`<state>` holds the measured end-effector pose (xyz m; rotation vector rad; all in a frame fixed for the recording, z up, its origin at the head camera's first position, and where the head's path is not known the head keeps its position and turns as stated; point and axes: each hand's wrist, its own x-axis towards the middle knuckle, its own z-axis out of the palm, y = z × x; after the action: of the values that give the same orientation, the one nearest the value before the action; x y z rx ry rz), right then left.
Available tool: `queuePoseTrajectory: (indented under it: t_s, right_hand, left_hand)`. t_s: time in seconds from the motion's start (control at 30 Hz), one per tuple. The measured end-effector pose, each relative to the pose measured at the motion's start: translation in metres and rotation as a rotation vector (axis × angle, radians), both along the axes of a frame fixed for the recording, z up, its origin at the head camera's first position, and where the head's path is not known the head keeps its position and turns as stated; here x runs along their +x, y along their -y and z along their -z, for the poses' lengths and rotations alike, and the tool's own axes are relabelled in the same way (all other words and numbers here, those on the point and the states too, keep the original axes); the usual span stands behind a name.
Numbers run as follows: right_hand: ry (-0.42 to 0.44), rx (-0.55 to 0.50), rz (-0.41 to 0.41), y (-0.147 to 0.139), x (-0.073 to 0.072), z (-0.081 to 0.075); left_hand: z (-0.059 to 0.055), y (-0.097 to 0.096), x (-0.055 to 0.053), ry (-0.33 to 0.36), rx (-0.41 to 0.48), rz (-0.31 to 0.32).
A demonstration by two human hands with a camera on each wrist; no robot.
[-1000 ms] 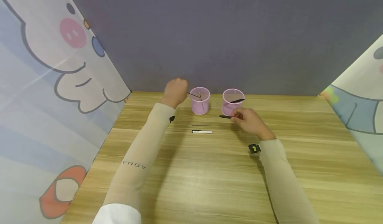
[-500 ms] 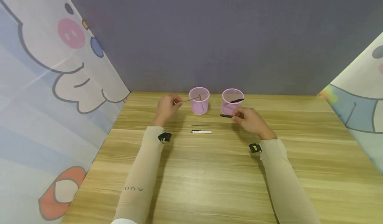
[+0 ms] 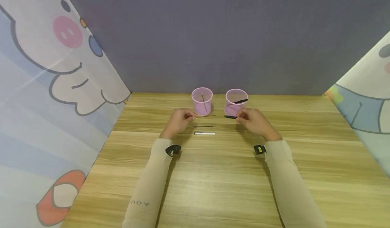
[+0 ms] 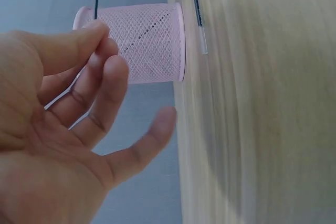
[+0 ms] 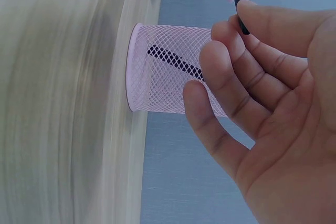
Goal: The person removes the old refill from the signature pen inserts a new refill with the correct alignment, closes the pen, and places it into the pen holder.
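Note:
My left hand (image 3: 179, 121) pinches one end of a thin dark pen refill (image 3: 208, 116) between thumb and fingertips, holding it level in front of the left pink mesh pen cup (image 3: 197, 107). Another slim stick, like a refill (image 3: 203, 101), leans inside that cup. With its thumb and fingertips, my right hand (image 3: 255, 122) pinches a black pen (image 3: 230, 117) in front of the right mesh pen cup (image 3: 229, 108), its tip end pointing left toward the refill. Inside the right cup leans a second black pen (image 5: 176, 62), seen through the mesh.
On the wooden table (image 3: 213, 173), another refill (image 3: 203, 126) with a clear end lies just in front of the left cup. A white pen-like stick (image 3: 204, 133) with a black end lies parallel to it, closer to me. A grey panel (image 3: 219, 45) stands behind the cups.
My left hand came down from beside the left cup's rim, drawing the refill out of the cup and down to the front. My right hand with the black pen has hardly moved.

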<state>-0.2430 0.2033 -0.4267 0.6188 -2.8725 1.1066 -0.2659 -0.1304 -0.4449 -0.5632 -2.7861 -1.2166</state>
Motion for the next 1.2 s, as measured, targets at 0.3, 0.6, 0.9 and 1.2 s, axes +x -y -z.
queuePoseTrajectory:
  t_s: [0.3,0.6,0.9,1.2]
  right_hand:
    - [0.017,0.005,0.008,0.0022,0.0003,0.0051]
    - [0.003,0.011,-0.004,0.0012,-0.0010,0.0039]
    - [-0.008,0.021,-0.016,0.0039,-0.0014,0.0033]
    - [-0.010,0.023,-0.015,0.0063,-0.0008,0.0021]
  left_hand:
    - [0.0037,0.0006,0.0047,0.080,0.025,0.012]
    - [0.0047,-0.0007,0.0039,0.104,0.046,0.033]
    - [0.0025,-0.0017,0.0028,0.108,0.042,0.041]
    - [0.0052,0.0003,0.0020,0.103,0.060,0.039]
